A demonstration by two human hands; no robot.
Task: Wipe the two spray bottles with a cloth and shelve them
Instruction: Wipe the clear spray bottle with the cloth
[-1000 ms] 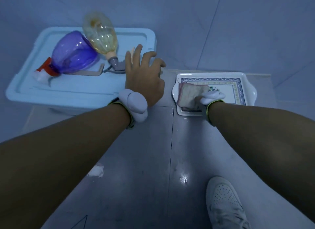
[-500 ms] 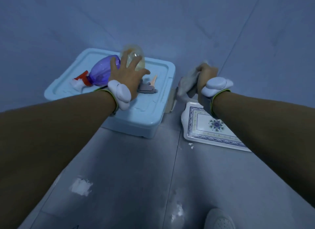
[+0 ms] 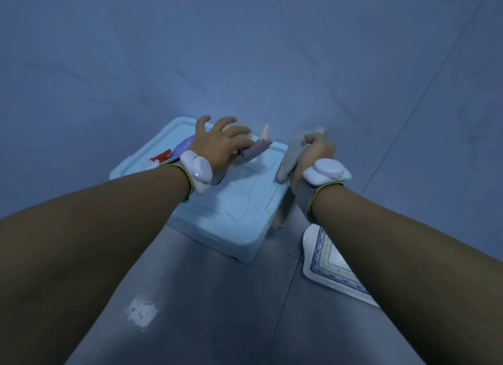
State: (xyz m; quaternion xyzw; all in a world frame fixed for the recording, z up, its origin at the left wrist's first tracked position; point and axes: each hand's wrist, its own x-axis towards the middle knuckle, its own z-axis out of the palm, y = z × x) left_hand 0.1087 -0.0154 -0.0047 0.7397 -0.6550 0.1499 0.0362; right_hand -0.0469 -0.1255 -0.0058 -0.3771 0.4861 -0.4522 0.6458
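left hand [image 3: 217, 144] grips yellowish spray bottle [image 3: 239, 128] on bin lid [image 3: 231, 201], 11 o'clock | right hand [image 3: 313, 152] clenches cloth [image 3: 288, 158], 1 o'clock | purple spray bottle [image 3: 182, 148] beside | risk: smooth bottle slipping, knocking purple one off

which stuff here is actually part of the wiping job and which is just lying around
Part of the job:
- yellowish spray bottle, under the left hand
- purple spray bottle, lying on the box lid
- cloth, gripped in the right hand

Just lying about:
- pale blue storage box
- patterned tray on the floor
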